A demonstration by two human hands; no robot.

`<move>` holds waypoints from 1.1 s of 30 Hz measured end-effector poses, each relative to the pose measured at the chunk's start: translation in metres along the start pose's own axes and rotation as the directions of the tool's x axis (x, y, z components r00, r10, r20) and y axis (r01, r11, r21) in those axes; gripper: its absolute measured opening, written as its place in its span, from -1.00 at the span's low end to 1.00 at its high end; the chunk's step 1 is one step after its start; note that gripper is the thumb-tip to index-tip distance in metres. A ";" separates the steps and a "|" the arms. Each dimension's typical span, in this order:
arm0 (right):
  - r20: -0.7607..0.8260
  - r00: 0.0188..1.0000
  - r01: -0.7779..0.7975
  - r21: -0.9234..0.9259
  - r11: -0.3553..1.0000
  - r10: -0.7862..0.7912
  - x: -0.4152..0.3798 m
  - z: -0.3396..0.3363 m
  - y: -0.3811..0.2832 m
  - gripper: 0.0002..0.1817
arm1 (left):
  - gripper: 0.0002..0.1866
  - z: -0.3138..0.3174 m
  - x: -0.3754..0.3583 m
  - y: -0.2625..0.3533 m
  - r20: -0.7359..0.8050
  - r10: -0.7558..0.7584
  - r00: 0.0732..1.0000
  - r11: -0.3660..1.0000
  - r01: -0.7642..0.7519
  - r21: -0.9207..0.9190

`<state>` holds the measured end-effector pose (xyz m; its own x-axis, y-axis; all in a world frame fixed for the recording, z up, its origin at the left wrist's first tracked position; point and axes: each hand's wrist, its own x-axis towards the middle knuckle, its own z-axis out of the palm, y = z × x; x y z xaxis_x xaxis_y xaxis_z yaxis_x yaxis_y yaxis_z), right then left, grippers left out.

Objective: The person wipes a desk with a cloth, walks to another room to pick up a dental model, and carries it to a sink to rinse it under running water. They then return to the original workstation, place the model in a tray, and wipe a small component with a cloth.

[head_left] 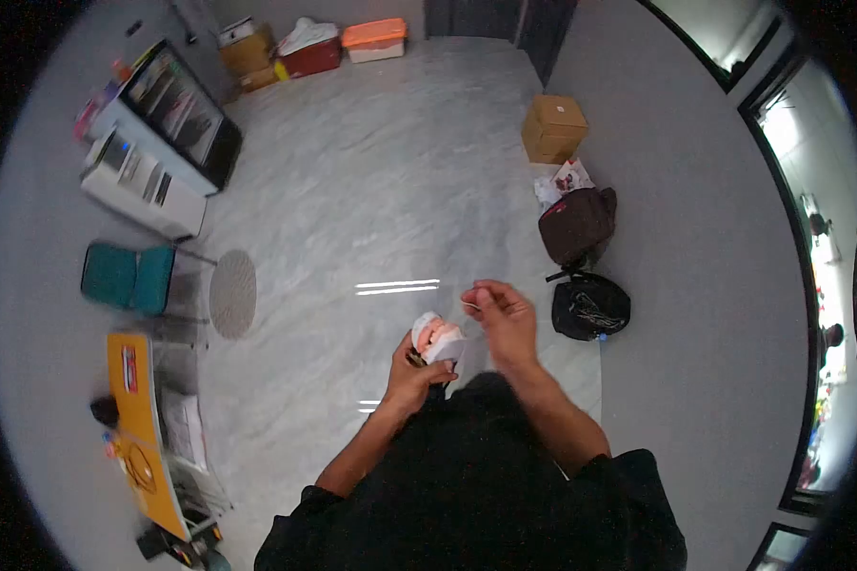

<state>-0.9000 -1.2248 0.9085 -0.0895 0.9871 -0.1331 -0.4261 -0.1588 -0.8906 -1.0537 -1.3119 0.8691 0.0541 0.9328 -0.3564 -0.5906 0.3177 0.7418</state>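
Observation:
In front of my chest, my left hand (411, 383) is wrapped round a small white object with pinkish-orange parts (437, 338); its exact kind is not clear. A dark bit shows between the palm and this object. Just right of it and a little higher, my right hand (507, 322) is raised with thumb and fingertips pinched together. A thin pale sliver seems to stick out at the fingertips, too small to name. The two hands are apart.
A brown carton (554, 129), a dark backpack (579, 226) and a black bag (591, 305) line the right wall. At left stand a yellow table (143, 419), a teal chair (129, 276), a white machine (148, 187) and a glass-door fridge (176, 114). Boxes (374, 39) sit at the back.

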 end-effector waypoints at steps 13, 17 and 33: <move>0.194 0.803 -0.425 -0.476 0.770 0.563 0.429 -0.090 -0.053 -0.82 | 0.03 -0.025 0.412 0.185 -0.022 0.062 0.998 0.948 -0.066 -0.312; 0.193 0.763 -0.502 -0.425 0.753 0.617 0.567 -0.058 -0.045 -0.81 | -0.03 -0.029 0.511 0.246 -0.126 0.124 0.984 0.917 -0.162 -0.365; 0.388 0.640 -0.505 -0.439 0.743 0.664 1.060 -0.120 -0.035 -0.77 | -0.14 0.027 1.088 0.517 0.022 0.237 0.971 0.964 -0.232 -0.129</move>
<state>-0.8717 -0.1699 0.7462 -0.6891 0.5171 -0.5077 0.1238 -0.6063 -0.7855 -1.2782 -0.1278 0.8805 -0.0697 0.9850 -0.1576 -0.6858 0.0674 0.7246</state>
